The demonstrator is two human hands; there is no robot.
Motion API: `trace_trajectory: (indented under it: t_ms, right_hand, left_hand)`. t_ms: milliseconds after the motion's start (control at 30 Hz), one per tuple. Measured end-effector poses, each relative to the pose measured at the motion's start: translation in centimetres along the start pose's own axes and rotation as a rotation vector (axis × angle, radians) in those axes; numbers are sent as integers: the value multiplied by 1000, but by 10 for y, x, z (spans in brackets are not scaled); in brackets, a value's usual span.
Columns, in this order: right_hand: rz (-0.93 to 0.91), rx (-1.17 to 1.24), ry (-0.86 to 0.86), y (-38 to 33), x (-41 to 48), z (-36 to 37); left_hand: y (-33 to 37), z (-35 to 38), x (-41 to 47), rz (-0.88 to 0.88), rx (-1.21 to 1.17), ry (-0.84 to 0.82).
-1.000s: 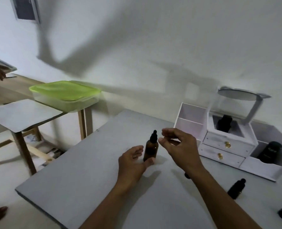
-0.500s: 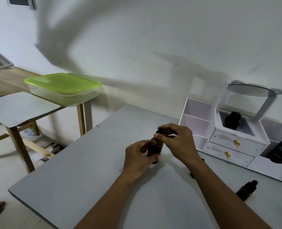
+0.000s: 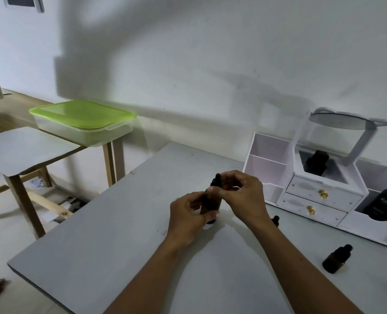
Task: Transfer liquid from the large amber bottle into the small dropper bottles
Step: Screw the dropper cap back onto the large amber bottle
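An amber dropper bottle [image 3: 211,203] with a black dropper cap stands upright on the grey table [image 3: 120,234]. My left hand [image 3: 189,215] wraps around the bottle's body. The fingers of my right hand [image 3: 241,196] pinch the black cap at its top. A small dark dropper bottle [image 3: 336,259] lies on the table at the right. Another small dropper bottle [image 3: 275,220] peeks out from behind my right wrist, mostly hidden.
A white desk organiser [image 3: 312,196] with two drawers and a tilted round mirror [image 3: 340,122] stands at the back right; it holds a black bottle [image 3: 316,163] and a dark tube [image 3: 383,205]. A green-lidded plastic box [image 3: 81,121] sits on a wooden side table at the left.
My left hand closed around the bottle's body and my right hand came down onto its cap. The camera shifted slightly.
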State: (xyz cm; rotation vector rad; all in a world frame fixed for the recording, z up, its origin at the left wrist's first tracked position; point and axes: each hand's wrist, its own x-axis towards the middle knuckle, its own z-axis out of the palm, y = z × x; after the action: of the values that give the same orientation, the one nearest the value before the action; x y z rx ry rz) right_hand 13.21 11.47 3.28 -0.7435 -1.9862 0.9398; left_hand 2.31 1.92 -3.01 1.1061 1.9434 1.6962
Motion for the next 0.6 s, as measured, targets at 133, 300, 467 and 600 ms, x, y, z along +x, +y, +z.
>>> trace_trajectory:
  t_ms: [133, 300, 467, 600]
  right_hand:
    - [-4, 23, 1, -2, 0, -3]
    - [-19, -8, -50, -4, 2, -6]
    - [-7, 1, 21, -2, 2, -1]
    - [-16, 39, -2, -3, 1, -3]
  left_hand:
    - [0, 0, 1, 0, -8, -3]
    - [1, -1, 1, -8, -15, 2]
    - [1, -1, 1, -4, 6, 1]
    - [2, -1, 1, -11, -1, 8]
